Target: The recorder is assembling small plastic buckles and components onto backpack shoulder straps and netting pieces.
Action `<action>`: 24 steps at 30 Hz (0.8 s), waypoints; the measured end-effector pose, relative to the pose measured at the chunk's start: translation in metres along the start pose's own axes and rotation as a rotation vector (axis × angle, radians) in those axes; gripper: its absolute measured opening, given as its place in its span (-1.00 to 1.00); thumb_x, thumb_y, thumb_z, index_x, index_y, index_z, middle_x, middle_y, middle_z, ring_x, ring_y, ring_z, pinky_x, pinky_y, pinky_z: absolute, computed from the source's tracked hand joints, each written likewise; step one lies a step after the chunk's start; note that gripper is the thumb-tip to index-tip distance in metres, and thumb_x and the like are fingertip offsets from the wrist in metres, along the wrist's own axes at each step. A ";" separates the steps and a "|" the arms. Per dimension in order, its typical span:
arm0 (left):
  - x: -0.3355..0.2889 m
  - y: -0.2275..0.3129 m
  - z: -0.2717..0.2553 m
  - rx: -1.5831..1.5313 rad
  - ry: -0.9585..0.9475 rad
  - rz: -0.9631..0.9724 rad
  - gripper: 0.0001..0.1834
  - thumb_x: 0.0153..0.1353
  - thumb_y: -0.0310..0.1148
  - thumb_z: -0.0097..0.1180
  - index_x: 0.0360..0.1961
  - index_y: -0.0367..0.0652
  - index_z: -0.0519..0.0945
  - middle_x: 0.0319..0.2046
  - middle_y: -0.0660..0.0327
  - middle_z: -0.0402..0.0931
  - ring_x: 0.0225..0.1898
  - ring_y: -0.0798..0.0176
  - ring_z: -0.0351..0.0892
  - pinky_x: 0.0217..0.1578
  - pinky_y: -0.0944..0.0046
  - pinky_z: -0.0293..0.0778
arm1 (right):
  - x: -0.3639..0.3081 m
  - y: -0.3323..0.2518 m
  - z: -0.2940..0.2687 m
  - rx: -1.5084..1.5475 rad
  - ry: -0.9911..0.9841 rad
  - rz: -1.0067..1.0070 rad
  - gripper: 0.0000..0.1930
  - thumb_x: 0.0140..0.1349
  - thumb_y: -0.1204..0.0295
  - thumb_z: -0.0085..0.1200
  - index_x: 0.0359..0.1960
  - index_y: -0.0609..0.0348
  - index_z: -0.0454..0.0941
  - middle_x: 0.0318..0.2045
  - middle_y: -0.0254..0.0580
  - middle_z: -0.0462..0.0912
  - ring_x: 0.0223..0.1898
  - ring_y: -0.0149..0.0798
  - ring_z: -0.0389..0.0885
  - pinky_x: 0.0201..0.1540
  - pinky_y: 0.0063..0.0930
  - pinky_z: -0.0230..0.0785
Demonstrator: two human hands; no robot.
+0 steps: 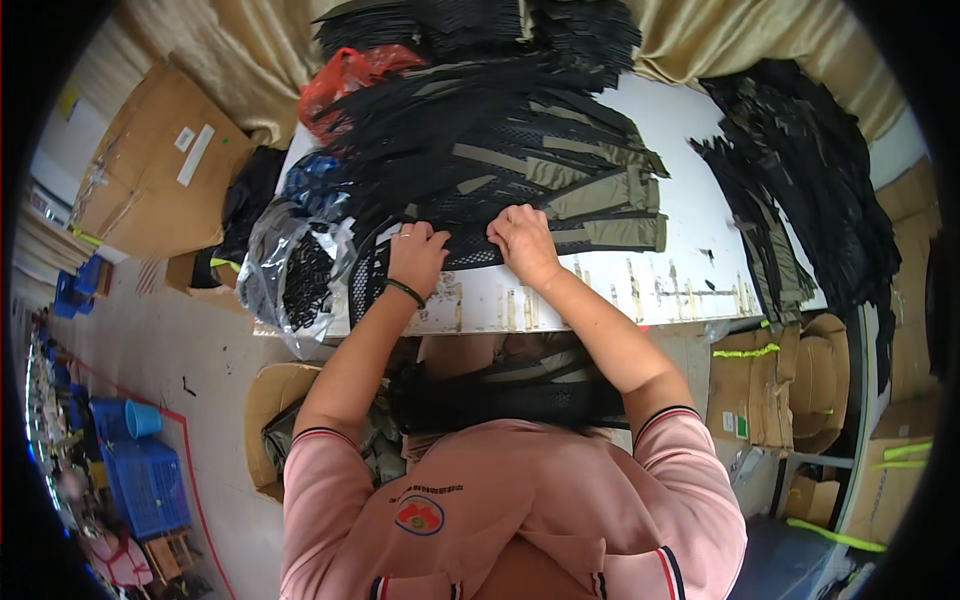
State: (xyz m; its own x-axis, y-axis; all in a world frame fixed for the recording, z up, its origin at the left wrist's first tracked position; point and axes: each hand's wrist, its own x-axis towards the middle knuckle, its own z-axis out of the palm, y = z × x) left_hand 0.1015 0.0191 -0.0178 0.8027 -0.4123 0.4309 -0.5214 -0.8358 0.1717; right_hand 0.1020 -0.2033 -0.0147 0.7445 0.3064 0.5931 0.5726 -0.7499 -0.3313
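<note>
On the white table, my left hand (418,258) grips the near edge of a black mesh strip (470,245), its fingers bent and a dark band around the wrist. My right hand (525,245) is closed on the same strip a little further right, thumb and fingers pressed together. Beyond my right hand the strip ends in an olive fabric panel (630,234). A broad pile of similar black and olive strips (450,130) spreads out just past both hands. Whatever lies directly under my fingers is hidden.
A clear plastic bag with small black parts (300,270) sits at the table's left edge, a red bag (350,85) behind it. More black fabric pieces (810,190) hang over the right side. Cardboard boxes (165,165) stand left; an open carton (270,400) stands below the table.
</note>
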 end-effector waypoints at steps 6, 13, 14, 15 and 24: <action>0.008 -0.003 0.006 0.016 -0.024 0.039 -0.80 -0.03 -0.37 0.24 -0.31 -0.05 0.60 -0.32 0.22 0.42 -0.14 0.09 0.36 -0.12 0.06 0.24 | -0.021 0.022 -0.003 -0.096 -0.030 0.208 -0.83 -0.10 0.51 0.22 -0.44 0.05 0.51 -0.39 -0.28 0.47 -0.20 -0.15 0.39 -0.16 -0.28 0.18; 0.008 0.010 -0.030 -0.026 -0.028 0.122 -0.84 0.02 -0.31 0.21 -0.34 -0.09 0.63 -0.36 0.24 0.49 -0.24 0.10 0.44 -0.18 0.13 0.33 | -0.033 0.026 -0.035 0.053 -0.039 0.161 -0.83 -0.02 0.50 0.21 -0.48 0.10 0.42 -0.50 -0.16 0.55 -0.33 -0.09 0.52 -0.12 -0.27 0.23; 0.003 0.014 -0.037 -0.157 -0.152 0.067 -0.83 0.07 -0.30 0.17 -0.32 -0.12 0.62 -0.39 0.21 0.52 -0.29 0.07 0.47 -0.22 0.14 0.37 | -0.037 0.027 -0.046 0.106 -0.113 0.181 -0.82 -0.01 0.51 0.20 -0.47 0.10 0.40 -0.51 -0.16 0.55 -0.33 -0.07 0.52 -0.15 -0.27 0.25; -0.005 0.015 -0.041 -0.289 -0.274 0.007 -0.81 0.12 -0.29 0.13 -0.30 -0.15 0.61 -0.41 0.19 0.55 -0.35 0.05 0.50 -0.27 0.15 0.41 | -0.042 0.026 -0.057 0.160 -0.189 0.199 -0.81 -0.01 0.52 0.20 -0.46 0.11 0.39 -0.52 -0.17 0.55 -0.32 -0.06 0.53 -0.17 -0.28 0.27; -0.064 0.013 -0.031 -0.854 -0.709 -0.059 -0.74 0.28 -0.26 -0.01 -0.39 -0.23 0.58 -0.63 0.25 0.51 -0.67 0.41 0.43 -0.62 0.40 0.36 | -0.053 -0.036 -0.060 0.268 -0.302 0.027 -0.62 -0.03 0.48 0.21 -0.10 0.15 0.51 -0.14 -0.12 0.56 -0.04 -0.03 0.45 0.07 -0.21 0.27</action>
State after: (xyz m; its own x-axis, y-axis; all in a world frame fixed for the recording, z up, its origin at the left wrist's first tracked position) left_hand 0.0344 0.0453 -0.0156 0.6742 -0.7221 -0.1550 -0.2864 -0.4492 0.8463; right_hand 0.0213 -0.2279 0.0103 0.8049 0.4772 0.3528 0.5912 -0.5926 -0.5472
